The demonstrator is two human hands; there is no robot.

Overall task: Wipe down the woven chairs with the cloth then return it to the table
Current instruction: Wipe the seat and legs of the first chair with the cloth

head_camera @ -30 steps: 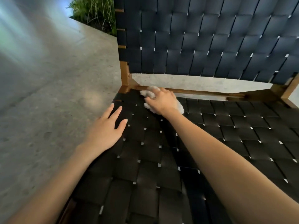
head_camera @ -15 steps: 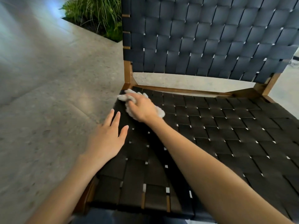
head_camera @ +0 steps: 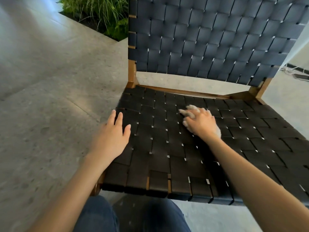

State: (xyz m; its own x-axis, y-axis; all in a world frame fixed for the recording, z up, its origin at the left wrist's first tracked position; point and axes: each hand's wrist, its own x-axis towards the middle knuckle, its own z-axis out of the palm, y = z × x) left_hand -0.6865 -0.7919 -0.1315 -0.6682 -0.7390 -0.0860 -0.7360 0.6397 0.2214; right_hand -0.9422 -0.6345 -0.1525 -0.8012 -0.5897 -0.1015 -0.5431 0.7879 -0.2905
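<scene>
A chair with a black woven seat [head_camera: 167,148] and a dark woven backrest [head_camera: 209,39] on a wooden frame fills the view. My right hand [head_camera: 200,124] presses a small white cloth [head_camera: 189,112] flat on the seat, a little behind its middle; most of the cloth is hidden under the palm. My left hand [head_camera: 112,138] lies flat with fingers spread on the seat's left edge, holding nothing.
Grey stone floor [head_camera: 41,114] spreads to the left and behind the chair. A planter with green ferns [head_camera: 103,17] sits at the back left. Cables lie on the floor at the far right [head_camera: 297,72]. My legs in blue jeans [head_camera: 133,215] are just in front of the seat.
My right hand has slid the cloth from the seat's back left corner toward the middle and nearer to me. The view has pulled back. My left hand stays on the left edge.
</scene>
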